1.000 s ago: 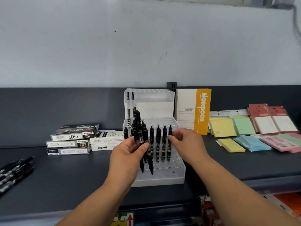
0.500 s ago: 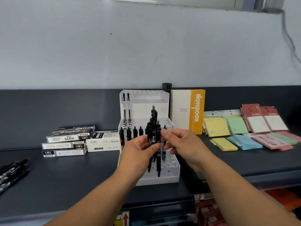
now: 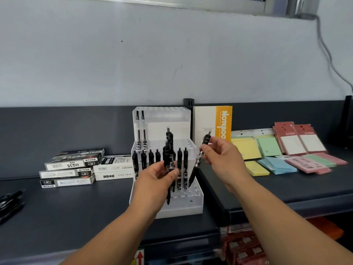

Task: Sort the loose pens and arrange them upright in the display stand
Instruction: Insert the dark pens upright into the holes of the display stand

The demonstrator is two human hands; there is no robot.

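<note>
A clear stepped display stand (image 3: pixel 193 207) sits mid-shelf, with several black pens upright in its middle row (image 3: pixel 143 159) and two more in the back tier (image 3: pixel 140 129). My left hand (image 3: pixel 154 180) grips a small bunch of black pens (image 3: pixel 169 150) upright in front of the stand. My right hand (image 3: pixel 221 157) pinches a single black pen (image 3: pixel 199 159), tilted, its tip low over the stand's right holes. More loose black pens (image 3: pixel 9 203) lie at the shelf's far left edge.
Stacked pen boxes (image 3: pixel 70 167) lie left of the stand. An orange and white notebook (image 3: pixel 212 123) stands behind it on the right. Coloured sticky-note pads (image 3: pixel 267 155) and pink packs (image 3: pixel 299 138) cover the right shelf. A lower shelf holds red goods (image 3: pixel 244 245).
My right hand has drawn one pen out of the bunch and moved right with it, tilting it over the stand. My left hand keeps the remaining bunch.
</note>
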